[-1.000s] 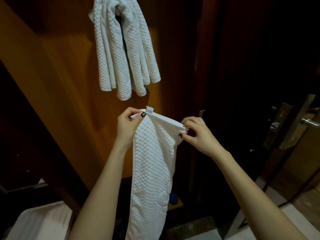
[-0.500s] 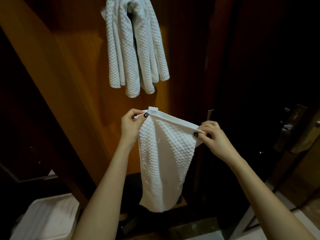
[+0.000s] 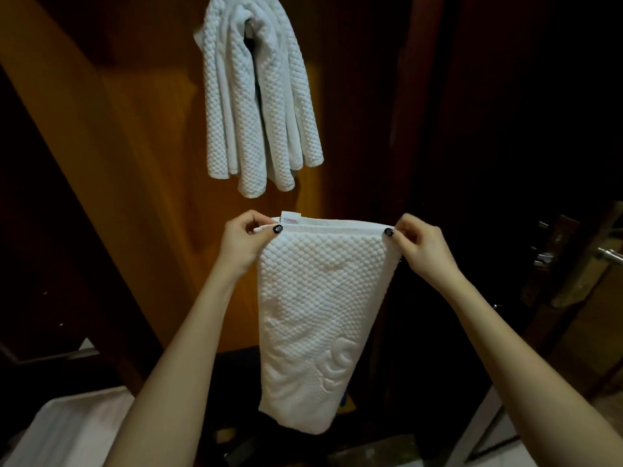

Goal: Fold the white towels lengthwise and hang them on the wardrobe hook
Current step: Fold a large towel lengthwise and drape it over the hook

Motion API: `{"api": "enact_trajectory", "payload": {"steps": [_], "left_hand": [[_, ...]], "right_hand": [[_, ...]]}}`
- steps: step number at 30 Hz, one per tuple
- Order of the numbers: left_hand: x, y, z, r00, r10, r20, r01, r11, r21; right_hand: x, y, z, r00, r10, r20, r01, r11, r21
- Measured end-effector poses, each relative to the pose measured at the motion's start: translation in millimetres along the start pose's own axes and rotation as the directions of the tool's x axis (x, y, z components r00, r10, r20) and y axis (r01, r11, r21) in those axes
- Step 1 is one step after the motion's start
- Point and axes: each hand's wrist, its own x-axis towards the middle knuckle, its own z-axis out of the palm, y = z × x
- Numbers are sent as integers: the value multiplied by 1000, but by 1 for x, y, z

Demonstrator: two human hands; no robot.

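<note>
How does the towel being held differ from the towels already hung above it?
The held towel is spread flat, its top edge pinched at both corners by the left hand and right hand; the hung towels are bunched into narrow draped strips. The held towel shows a label at its top left corner; none shows on the hung towels. Both are white with a bumpy weave.

Left hand point(image 3: 244, 242) and right hand point(image 3: 419, 246) pinch top corners of white towel point(image 3: 317, 315), stretched flat below hung towels point(image 3: 259, 102) on wardrobe panel point(image 3: 141, 156).
</note>
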Motion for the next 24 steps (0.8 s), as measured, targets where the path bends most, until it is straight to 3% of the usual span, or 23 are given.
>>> {"api": "enact_trajectory", "payload": {"steps": [6, 13, 18, 24], "left_hand": [[-6, 9, -23, 976, 3, 218, -18, 998, 68], [-13, 1, -10, 969, 2, 245, -61, 970, 237], [-3, 14, -11, 941, 106, 323, -214, 923, 320], [17, 36, -8, 882, 340, 325, -449, 816, 365]], "right_hand": [[33, -17, -6, 996, -42, -73, 41, 999, -20], [50, -26, -18, 994, -92, -63, 90, 995, -39], [54, -25, -43, 989, -150, -2, 149, 984, -97], [56, -18, -59, 993, -118, 14, 119, 986, -120]]}}
